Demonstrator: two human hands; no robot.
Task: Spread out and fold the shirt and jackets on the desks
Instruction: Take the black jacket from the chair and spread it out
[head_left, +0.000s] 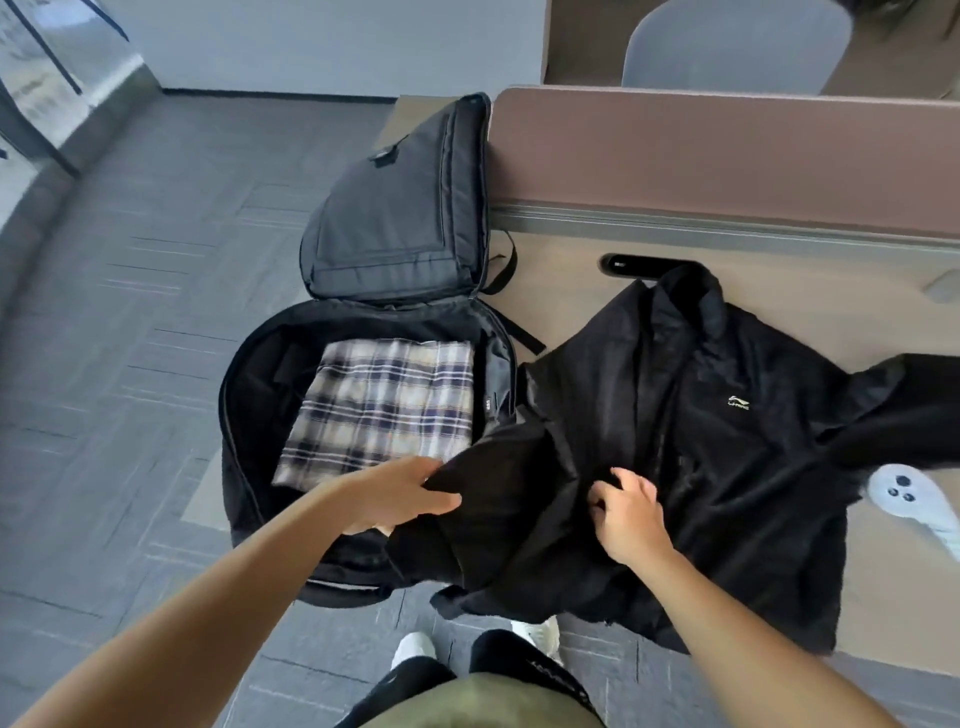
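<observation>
Left hand (400, 493) fingers pinch black jacket (701, 457) sleeve

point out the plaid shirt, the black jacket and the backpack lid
plaid shirt (379, 405), head view, middle of the folded cloth
black jacket (717, 457), head view, chest below the logo
backpack lid (395, 218), head view, centre of the open flap

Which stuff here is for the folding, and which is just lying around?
For the folding: black jacket, plaid shirt folded in the open backpack, left hand gripping the jacket, right hand.
Lying around: white controller, grey chair.
</observation>
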